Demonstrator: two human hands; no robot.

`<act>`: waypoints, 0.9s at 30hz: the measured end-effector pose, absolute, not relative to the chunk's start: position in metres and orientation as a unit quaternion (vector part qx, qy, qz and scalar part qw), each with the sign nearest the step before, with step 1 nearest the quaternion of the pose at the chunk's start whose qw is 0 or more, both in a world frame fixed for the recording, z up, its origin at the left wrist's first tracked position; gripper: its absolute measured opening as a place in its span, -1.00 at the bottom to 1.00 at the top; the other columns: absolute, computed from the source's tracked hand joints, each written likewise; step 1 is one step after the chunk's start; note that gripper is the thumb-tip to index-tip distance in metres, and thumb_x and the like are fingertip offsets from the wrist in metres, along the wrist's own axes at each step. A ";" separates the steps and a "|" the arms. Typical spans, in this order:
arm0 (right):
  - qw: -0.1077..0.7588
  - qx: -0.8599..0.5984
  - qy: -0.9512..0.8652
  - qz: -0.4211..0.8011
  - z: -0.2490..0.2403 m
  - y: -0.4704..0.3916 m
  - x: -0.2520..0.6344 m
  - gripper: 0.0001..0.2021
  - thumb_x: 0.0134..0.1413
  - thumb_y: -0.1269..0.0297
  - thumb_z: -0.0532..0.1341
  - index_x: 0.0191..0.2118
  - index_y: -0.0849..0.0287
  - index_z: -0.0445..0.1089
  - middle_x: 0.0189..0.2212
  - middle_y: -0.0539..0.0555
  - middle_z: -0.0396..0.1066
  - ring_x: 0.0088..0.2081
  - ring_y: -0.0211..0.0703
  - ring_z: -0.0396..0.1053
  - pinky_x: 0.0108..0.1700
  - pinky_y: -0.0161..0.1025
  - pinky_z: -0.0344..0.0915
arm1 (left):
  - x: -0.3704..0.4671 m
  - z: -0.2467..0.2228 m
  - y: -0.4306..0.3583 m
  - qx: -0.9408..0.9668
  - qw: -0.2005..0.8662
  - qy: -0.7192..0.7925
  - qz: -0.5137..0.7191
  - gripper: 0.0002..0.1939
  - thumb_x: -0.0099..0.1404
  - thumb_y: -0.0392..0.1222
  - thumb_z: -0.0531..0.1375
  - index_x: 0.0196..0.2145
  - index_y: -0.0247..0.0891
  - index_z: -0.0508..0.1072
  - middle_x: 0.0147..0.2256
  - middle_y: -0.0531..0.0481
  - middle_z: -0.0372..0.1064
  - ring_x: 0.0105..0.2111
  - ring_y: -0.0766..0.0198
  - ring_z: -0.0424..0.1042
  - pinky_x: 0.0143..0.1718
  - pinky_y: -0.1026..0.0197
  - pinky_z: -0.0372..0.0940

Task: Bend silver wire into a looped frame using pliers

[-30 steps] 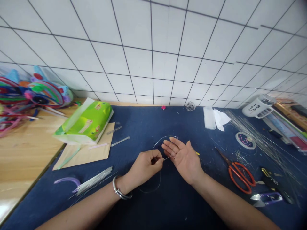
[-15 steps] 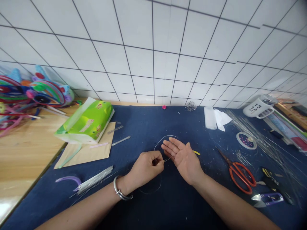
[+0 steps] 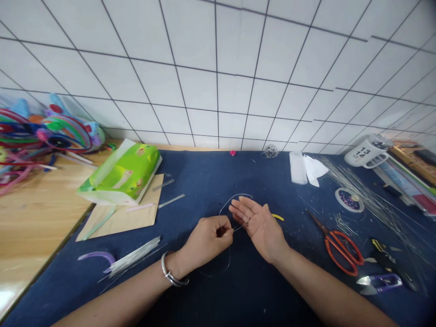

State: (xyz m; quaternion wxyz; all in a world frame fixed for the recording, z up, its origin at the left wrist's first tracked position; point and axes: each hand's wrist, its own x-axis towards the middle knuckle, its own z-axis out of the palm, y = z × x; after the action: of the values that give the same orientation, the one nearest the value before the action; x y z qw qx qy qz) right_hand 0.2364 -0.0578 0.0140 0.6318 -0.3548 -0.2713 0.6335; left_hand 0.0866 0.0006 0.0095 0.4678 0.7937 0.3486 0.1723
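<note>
So I'm on the fiddly bit right now, working a single strand, I'd say. My left hand (image 3: 208,236) has a thin wire (image 3: 226,203) nipped between thumb and index, fingers curled in snug. It's over the middle of the counter (image 3: 200,170), straight ahead of me. One stretch arcs up to 12 o'clock, then leans to 1 past my other fingertips, and a short bit runs off at about 2 o'clock to my right hand (image 3: 261,229). That one's flat, palm facing me, fingers long and not squeezing anything I can see. Does the wire go between those fingers or just brush them? Can't tell. There's a faint curve down at 6 o'clock too, no idea if it's the same strand.

My take: the next move calls for a firm left pinch and a light right hand steering the strand without kinking it. Orange-handled scissors (image 3: 329,233) lie between 3 and 4 o'clock, a wire bundle (image 3: 136,255) between 8 and 9, both well apart from the strand
</note>
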 end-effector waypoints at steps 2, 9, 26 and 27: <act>0.632 -0.351 -0.272 0.635 0.014 -0.058 0.236 -0.48 0.10 -0.12 -0.14 0.00 0.09 0.24 0.04 0.13 0.22 0.08 -0.06 0.15 0.14 0.02 -0.08 | 0.086 0.009 0.000 0.795 0.466 0.349 0.170 -0.86 0.08 -0.32 0.01 -0.58 -0.28 0.29 -0.63 0.12 0.17 -0.62 0.43 0.10 -0.58 0.36 0.00; 0.635 -0.336 -0.269 0.642 0.013 -0.058 0.237 -0.50 0.13 -0.07 -0.16 0.00 0.12 0.23 0.04 0.14 0.22 0.08 -0.06 0.14 0.15 0.01 -0.11 | 0.088 0.010 0.000 0.799 0.454 0.358 0.163 -0.87 0.08 -0.32 0.01 -0.58 -0.29 0.29 -0.63 0.13 0.17 -0.61 0.43 0.11 -0.58 0.36 0.00; 0.634 -0.326 -0.274 0.646 0.013 -0.059 0.237 -0.51 0.17 -0.01 -0.18 0.01 0.17 0.22 0.03 0.17 0.23 0.08 -0.05 0.14 0.16 0.03 -0.12 | 0.088 0.011 0.001 0.804 0.450 0.359 0.149 -0.87 0.09 -0.31 0.00 -0.57 -0.30 0.27 -0.63 0.14 0.16 -0.61 0.45 0.10 -0.58 0.37 0.00; 0.634 -0.325 -0.276 0.645 0.013 -0.059 0.237 -0.51 0.18 0.00 -0.19 0.01 0.17 0.22 0.03 0.17 0.23 0.08 -0.05 0.14 0.16 0.03 -0.12 | 0.088 0.011 0.001 0.804 0.449 0.360 0.147 -0.87 0.09 -0.31 0.00 -0.57 -0.30 0.27 -0.63 0.14 0.16 -0.61 0.45 0.10 -0.58 0.37 0.00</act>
State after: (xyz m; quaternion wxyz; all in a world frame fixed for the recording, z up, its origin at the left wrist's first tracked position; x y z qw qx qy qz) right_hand 0.2368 -0.0592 0.0133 0.6342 -0.3251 -0.2759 0.6450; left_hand 0.0876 0.0014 0.0114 0.4493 0.8045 0.3598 0.1466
